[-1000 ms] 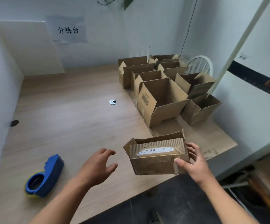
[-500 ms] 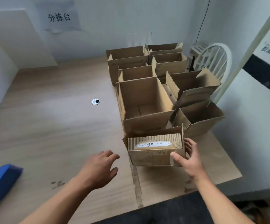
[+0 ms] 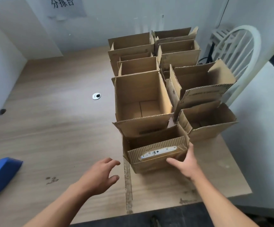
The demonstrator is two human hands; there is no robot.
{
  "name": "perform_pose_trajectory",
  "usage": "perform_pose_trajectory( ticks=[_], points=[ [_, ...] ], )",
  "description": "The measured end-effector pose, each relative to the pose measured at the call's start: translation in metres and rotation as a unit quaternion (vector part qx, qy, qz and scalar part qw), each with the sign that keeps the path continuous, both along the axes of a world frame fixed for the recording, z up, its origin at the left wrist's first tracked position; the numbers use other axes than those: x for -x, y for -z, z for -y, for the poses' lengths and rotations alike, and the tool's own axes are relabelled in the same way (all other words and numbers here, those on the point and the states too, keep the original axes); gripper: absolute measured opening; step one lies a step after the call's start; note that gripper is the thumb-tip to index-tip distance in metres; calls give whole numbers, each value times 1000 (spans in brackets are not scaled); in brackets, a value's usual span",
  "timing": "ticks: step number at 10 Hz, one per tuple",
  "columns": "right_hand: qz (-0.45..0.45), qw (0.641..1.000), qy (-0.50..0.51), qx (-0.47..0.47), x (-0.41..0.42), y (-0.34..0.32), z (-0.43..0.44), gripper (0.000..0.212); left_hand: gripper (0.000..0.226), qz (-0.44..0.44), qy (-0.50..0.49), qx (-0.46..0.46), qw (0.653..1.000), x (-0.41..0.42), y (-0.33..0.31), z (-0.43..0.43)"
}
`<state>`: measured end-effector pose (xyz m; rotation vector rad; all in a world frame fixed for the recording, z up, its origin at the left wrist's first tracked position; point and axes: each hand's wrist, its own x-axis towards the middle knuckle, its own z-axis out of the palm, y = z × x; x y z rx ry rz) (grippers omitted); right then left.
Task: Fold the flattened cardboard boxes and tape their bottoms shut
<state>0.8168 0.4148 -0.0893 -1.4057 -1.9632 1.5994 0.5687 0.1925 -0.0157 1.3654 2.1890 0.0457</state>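
A small open cardboard box (image 3: 151, 164) with a white label on its near flap stands upright at the front of a row of folded boxes. My right hand (image 3: 184, 163) grips its near right corner, thumb on the front face and fingers round the side. My left hand (image 3: 100, 176) hovers over the table just left of the box, fingers spread and relaxed, holding nothing. A large open box (image 3: 141, 102) stands directly behind the small one, flaps up, its bottom closed. A blue tape dispenser (image 3: 1, 176) lies at the far left edge.
Several more open boxes (image 3: 203, 89) fill the right half of the wooden table (image 3: 51, 128), some resting on a flat cardboard sheet (image 3: 215, 177). A round metal grommet (image 3: 96, 96) sits mid-table. A white chair (image 3: 238, 46) stands behind right. White walls close the left and back.
My right hand carried the small box forward from the table's near edge and set it against the large box. The view shifted right; my left hand followed, still holding nothing.
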Motion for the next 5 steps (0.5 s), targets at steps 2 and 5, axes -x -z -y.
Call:
perform_pose_trajectory(
  ticks=[2,5],
  points=[
    [32,997,66,5,29,10,15,104,50,7,-30,-18,999,-1,-3,5],
    [86,988,125,1,32,9,33,102,47,25,-71,-19,997,3,-4,36]
  ],
)
